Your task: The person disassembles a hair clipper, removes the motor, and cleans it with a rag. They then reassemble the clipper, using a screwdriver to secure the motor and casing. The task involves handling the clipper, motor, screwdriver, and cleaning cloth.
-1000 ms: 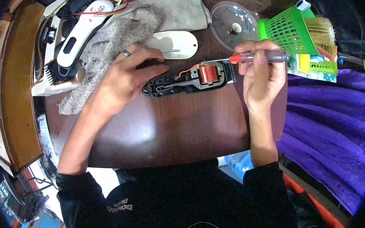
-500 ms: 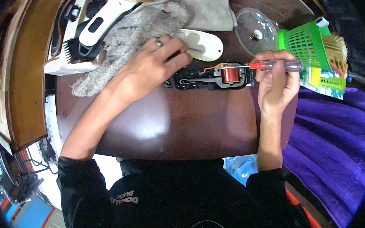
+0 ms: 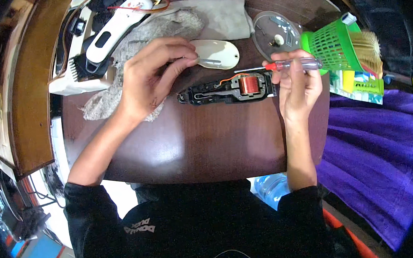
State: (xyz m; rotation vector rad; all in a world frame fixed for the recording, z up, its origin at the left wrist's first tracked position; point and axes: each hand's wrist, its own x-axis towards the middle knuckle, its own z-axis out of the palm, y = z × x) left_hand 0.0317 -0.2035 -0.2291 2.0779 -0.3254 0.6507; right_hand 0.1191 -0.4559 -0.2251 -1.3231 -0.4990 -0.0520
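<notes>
An opened black hair clipper (image 3: 204, 96) lies on the brown table, its copper coil (image 3: 249, 85) and an orange wire exposed. My right hand (image 3: 300, 85) is closed around a screwdriver (image 3: 298, 65) with a clear handle and red collar. Its thin shaft points left, just above the coil. Over the grey towel, my left hand (image 3: 151, 75) is closed, thumb and fingertips together at the left end of a cream clipper cover (image 3: 222, 55). Whether those fingers grip the cover's edge or some small part is hidden.
A white hair clipper (image 3: 116, 32) rests on a white box (image 3: 82, 85) at the back left. Behind lies a grey towel (image 3: 160, 28). A clear round dish (image 3: 262, 37) with small parts stands near a green basket (image 3: 328, 46). Purple cloth (image 3: 373, 154) hangs at right.
The screwdriver's tip has lifted off the clipper by the coil and now reaches further left. My left hand has drawn back left from the clipper body and uncovered its left end.
</notes>
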